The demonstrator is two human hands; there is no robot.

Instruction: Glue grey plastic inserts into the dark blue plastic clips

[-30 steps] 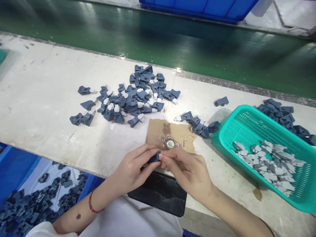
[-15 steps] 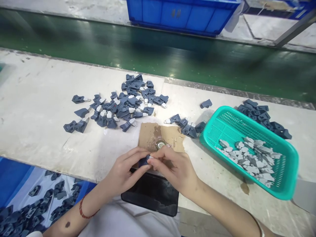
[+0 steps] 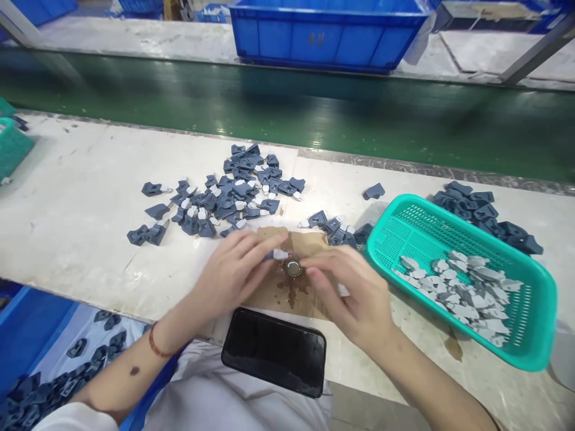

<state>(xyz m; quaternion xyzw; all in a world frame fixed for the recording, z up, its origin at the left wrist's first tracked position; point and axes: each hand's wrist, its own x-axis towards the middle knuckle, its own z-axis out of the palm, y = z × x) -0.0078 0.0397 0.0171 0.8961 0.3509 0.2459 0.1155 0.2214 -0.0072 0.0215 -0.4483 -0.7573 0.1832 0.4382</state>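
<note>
My left hand (image 3: 231, 269) is closed around a dark blue-grey plastic part with a light grey tip (image 3: 280, 254) sticking out past the fingers. Most of that part is hidden by the hand. Just right of it, a small round dish with a beaded rim (image 3: 294, 267) sits on stained brown cardboard (image 3: 269, 299). My right hand (image 3: 353, 290) is at the dish's right side, thumb and forefinger tips close together. Whatever they pinch is too small or blurred to name. A pale bit (image 3: 344, 291) shows under the right hand's fingers.
A green basket (image 3: 389, 245) of light grey pieces stands at right. Blue-grey parts (image 3: 224, 197), many with grey tips, are piled ahead. More parts (image 3: 485, 209) lie behind the basket. A black phone (image 3: 274, 353) is in front; a blue bin (image 3: 309, 39) stands beyond the green belt (image 3: 179, 96).
My hands, together on the part before, have moved apart. The left has lifted away with the part, and the right has shifted right beside the round dish. The view has tilted up slightly.
</note>
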